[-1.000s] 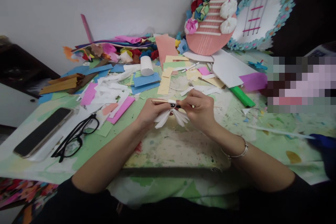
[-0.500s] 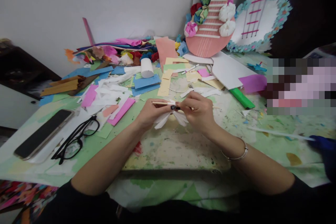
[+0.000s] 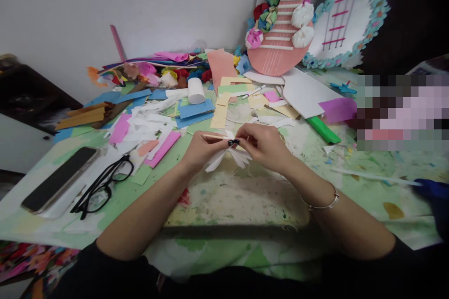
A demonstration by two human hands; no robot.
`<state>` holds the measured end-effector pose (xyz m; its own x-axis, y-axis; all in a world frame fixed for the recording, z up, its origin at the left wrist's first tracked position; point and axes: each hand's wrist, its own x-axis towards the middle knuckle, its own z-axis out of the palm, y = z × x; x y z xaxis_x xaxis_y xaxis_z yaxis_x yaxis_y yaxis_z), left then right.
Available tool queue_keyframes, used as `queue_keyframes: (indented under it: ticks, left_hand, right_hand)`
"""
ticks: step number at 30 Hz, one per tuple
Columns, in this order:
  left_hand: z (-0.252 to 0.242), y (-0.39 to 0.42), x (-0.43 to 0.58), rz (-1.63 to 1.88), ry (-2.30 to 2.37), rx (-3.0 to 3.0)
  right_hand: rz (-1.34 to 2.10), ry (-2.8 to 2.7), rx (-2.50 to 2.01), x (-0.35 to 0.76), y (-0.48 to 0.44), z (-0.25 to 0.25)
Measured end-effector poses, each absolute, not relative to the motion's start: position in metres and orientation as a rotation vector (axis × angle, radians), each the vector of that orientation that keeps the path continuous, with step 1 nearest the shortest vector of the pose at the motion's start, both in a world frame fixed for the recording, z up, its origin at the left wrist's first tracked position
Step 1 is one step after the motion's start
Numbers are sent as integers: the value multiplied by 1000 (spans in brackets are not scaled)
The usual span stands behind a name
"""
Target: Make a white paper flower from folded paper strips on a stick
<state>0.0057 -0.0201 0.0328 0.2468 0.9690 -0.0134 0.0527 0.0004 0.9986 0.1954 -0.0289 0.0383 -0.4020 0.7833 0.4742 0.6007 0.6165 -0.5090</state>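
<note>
Over the stained board [image 3: 224, 201], my left hand [image 3: 201, 149] and my right hand [image 3: 263, 147] meet at their fingertips. Between them is a white paper flower [image 3: 219, 160], its petals fanned out below the fingers. Both hands are closed in a pinch on it. A thin pale stick [image 3: 214, 137] lies across the top of my left hand and runs to the pinched middle of the flower. Dark nails cover the fingertips there, so the flower's centre is hidden.
A phone [image 3: 61, 180] and black glasses [image 3: 101, 187] lie at the left. Paper scraps [image 3: 150, 121], a white roll [image 3: 196, 90] and blue strips [image 3: 195, 113] spread behind my hands. A coral paper instrument [image 3: 280, 56] leans on the wall. At the right is a blurred-out patch.
My right hand has turned and its fingers have opened out a little from their tighter curl at the flower's middle. The left hand stays nearly in place.
</note>
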Motion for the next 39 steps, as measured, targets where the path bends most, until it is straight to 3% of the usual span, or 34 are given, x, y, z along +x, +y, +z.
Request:
queue_keyframes:
  ticks: [10, 39]
  left_hand:
    - [33, -21, 3, 979, 996, 1467]
    - [37, -22, 6, 1018, 1008, 1241]
  right_hand:
    - [656, -2336, -1152, 202, -24, 48]
    - [270, -2102, -1190, 191, -34, 37]
